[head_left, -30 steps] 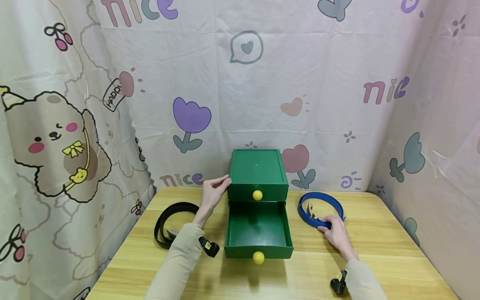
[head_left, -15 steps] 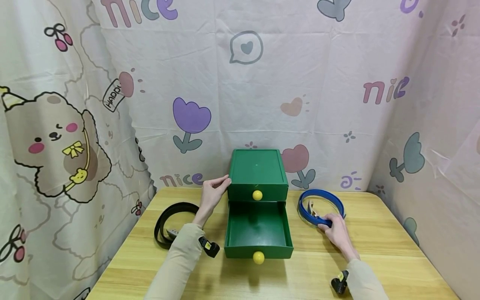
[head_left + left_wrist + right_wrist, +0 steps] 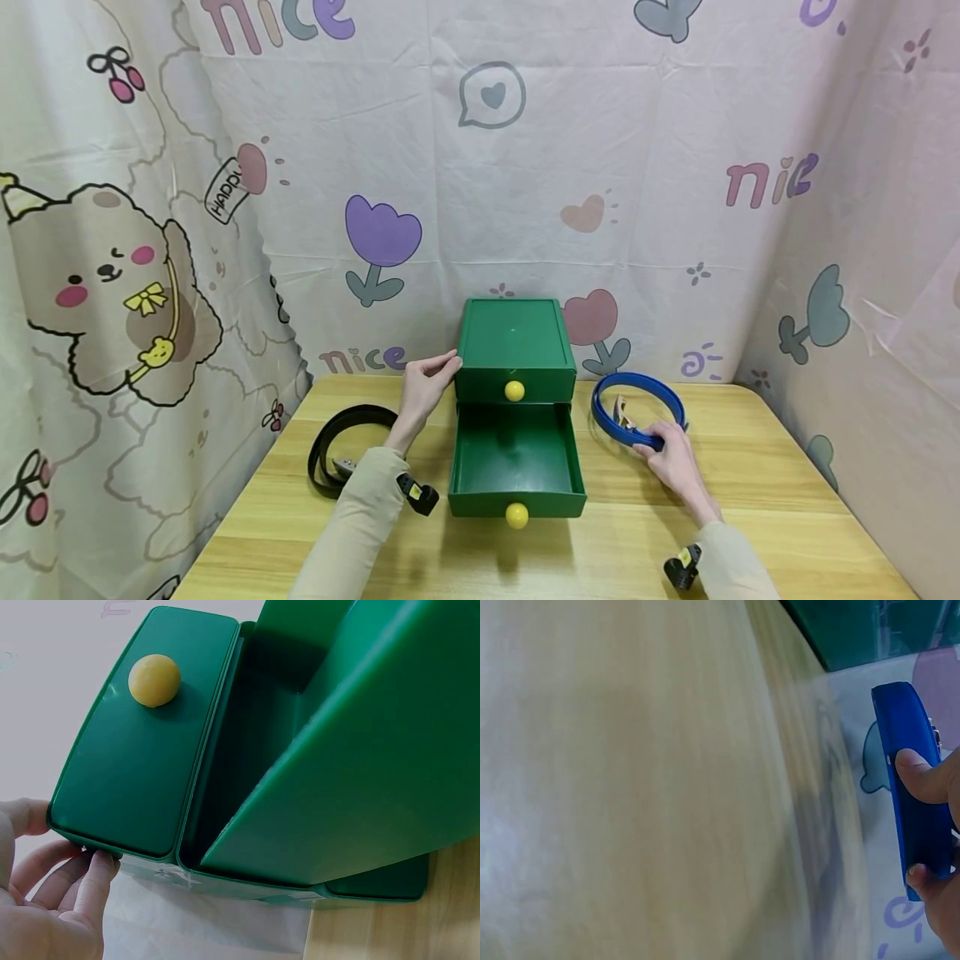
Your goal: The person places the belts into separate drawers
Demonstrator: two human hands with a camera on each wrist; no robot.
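Note:
My left hand holds the upper left front corner of a green drawer box, its bent fingers at the top edge and side in the left wrist view. The box's upper drawer, with a yellow knob, is closed. Its lower drawer stands pulled out, with nothing visible inside. To the right, my right hand pinches the near side of a coiled blue belt with a metal buckle. In the right wrist view, the thumb lies across the blue strap. The belt appears raised off the table.
A coiled black belt with a metal buckle lies left of the box, partly hidden by my left arm. Everything stands on a wooden table. Printed curtains hang behind and at both sides.
My right hand has lifted the blue belt slightly, and the belt has shifted a little toward the box. The left hand, the box and the black belt look unmoved.

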